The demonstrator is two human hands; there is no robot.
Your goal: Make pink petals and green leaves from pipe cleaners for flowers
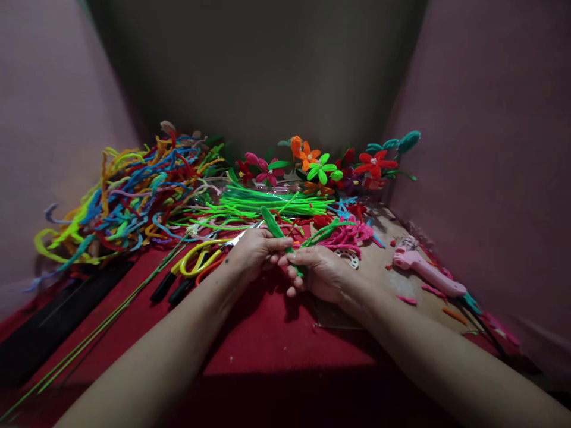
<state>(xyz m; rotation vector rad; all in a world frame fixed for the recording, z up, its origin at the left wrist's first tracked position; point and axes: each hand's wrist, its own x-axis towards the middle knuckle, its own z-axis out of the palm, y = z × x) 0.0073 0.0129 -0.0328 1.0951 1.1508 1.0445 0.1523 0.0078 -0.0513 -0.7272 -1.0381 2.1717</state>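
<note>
Between my two hands is a green pipe-cleaner leaf (272, 223), its rounded tip pointing up and away from me. My left hand (259, 249) pinches it from the left with thumb and fingers. From the right, my right hand (321, 270) pinches its lower end, the fingers curled beneath. Just left of my left hand lie yellow-handled scissors (196, 260) and a tool with black grips (164, 285). Beyond my right hand are green pipe-cleaner pieces (328, 230), a pink pipe-cleaner pile (350, 236) and a white ring with holes (348, 258).
A tangled heap of coloured pipe cleaners (134, 196) fills the back left. Behind my hands lies a bundle of green pipe cleaners (276, 201), with finished flowers (321, 168) further back. A pink glue gun (426, 273) rests on cardboard (383, 303) at right. Long green stems (111, 315) stretch along the left.
</note>
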